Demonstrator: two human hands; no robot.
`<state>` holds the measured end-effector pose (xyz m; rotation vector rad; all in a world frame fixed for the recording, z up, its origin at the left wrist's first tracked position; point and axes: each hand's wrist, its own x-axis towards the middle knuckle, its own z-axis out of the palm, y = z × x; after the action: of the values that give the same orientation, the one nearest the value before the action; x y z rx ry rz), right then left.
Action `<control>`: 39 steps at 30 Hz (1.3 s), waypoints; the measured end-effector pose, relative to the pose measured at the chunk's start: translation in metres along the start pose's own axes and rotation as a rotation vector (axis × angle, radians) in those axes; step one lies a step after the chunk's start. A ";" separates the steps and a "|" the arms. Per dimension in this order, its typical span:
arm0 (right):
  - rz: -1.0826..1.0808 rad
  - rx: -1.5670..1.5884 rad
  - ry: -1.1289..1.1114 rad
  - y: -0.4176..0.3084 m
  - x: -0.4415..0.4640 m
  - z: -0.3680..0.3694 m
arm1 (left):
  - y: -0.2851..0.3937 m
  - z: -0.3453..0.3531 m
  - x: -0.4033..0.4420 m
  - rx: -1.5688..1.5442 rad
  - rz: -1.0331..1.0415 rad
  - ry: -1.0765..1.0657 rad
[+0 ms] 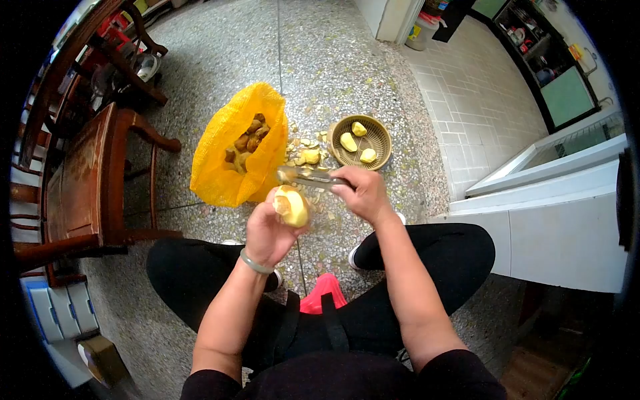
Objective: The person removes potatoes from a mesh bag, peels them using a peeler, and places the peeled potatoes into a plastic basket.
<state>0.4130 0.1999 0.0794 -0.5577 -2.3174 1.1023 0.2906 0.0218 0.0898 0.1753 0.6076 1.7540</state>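
Observation:
My left hand [265,237] is closed around a partly peeled potato [291,207], pale yellow with a brownish patch on its left side. My right hand [365,193] grips the handle of a knife [310,177]. The blade points left, just above the potato, and is blurred by motion; no contact between the two shows. Beyond my left hand stands an open yellow woven bag [223,163] with several brown unpeeled potatoes [250,140] inside. A round woven basket [331,143] holds three peeled yellow pieces [348,141]. Peelings [305,143] and a yellow piece [310,156] lie between bag and basket.
Speckled stone floor [333,60] spreads around me. A wooden chair [87,177] stands to the left, above a small drawer unit [63,310]. On the right are a white panel [553,247] and a tiled area [473,93]. Something pink [325,293] hangs between my knees.

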 end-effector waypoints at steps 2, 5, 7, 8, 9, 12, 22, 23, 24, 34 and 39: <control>0.109 0.009 -0.033 0.008 0.002 -0.007 | 0.005 0.017 -0.004 0.039 0.002 0.000; 0.231 0.067 -0.093 -0.001 -0.001 -0.013 | 0.003 0.015 -0.004 0.035 0.027 0.030; 0.102 0.181 -0.050 -0.018 -0.002 -0.014 | 0.005 0.018 0.000 0.040 0.074 0.085; 0.106 0.216 -0.070 -0.027 -0.002 -0.013 | 0.003 0.013 0.002 0.001 0.070 0.042; -0.027 0.209 -0.069 -0.031 -0.002 -0.011 | 0.000 0.011 0.002 -0.040 0.090 0.034; -0.135 0.167 -0.095 -0.040 -0.003 -0.002 | -0.002 0.021 0.001 -0.203 0.100 0.134; 0.332 0.308 -0.069 0.018 -0.004 -0.001 | 0.001 0.015 -0.004 0.250 0.063 0.106; 0.335 0.354 -0.078 0.008 -0.002 -0.004 | 0.000 0.015 -0.003 0.434 0.106 0.202; 0.338 0.398 -0.075 0.002 -0.001 -0.006 | -0.001 0.013 -0.002 0.363 0.139 0.200; 0.111 0.302 -0.112 -0.043 0.000 -0.006 | 0.000 0.017 0.004 0.249 0.306 0.243; -0.274 0.010 0.045 -0.043 0.000 0.002 | -0.006 0.007 0.003 0.252 0.152 0.229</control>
<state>0.4052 0.1734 0.1127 -0.2479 -2.2659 0.9605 0.2983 0.0275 0.0927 0.2009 1.0059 1.8538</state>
